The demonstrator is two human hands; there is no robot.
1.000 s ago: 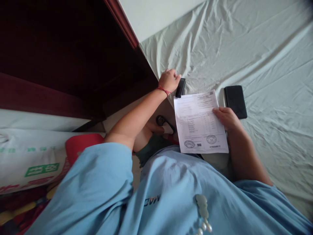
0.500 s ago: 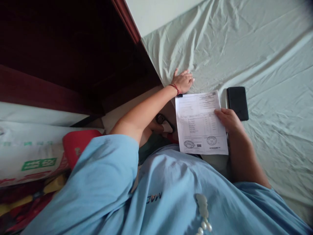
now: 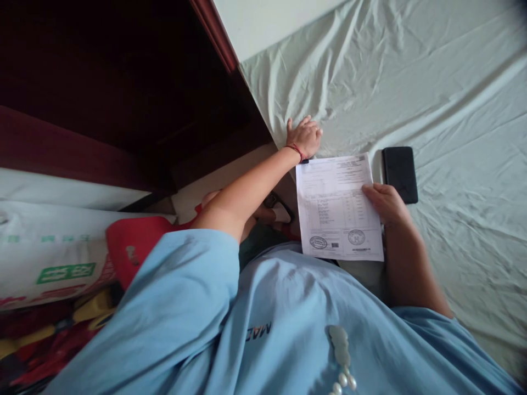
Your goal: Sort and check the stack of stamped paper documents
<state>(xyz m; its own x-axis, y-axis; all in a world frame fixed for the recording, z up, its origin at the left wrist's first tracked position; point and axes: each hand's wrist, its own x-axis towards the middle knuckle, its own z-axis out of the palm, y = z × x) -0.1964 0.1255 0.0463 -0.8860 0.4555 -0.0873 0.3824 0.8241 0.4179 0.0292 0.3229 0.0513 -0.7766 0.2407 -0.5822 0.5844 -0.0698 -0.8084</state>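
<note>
A printed document (image 3: 333,189) with tables of text and two round stamps is upright before my body. My right hand (image 3: 386,203) grips its right edge, thumb on the front and the other fingers behind. My left hand (image 3: 305,138) rests on the pale green sheet (image 3: 461,104) just above the paper's top left corner. Its fingers are spread somewhat and hold nothing. A small dark piece shows between that wrist and the paper's corner; I cannot tell what it is. Beside my right hand lies a black phone-like slab (image 3: 400,174).
A dark wooden piece of furniture (image 3: 123,99) stands to the left, bordering the sheet. Lower left are a white printed bag (image 3: 45,252), a red object (image 3: 135,244) and red and yellow items (image 3: 61,334). A foot in a dark shoe (image 3: 280,211) shows below.
My left hand has shifted slightly left on the sheet, and its fingers have turned a little. My left upper arm has moved slightly right. The document and right hand stay nearly still.
</note>
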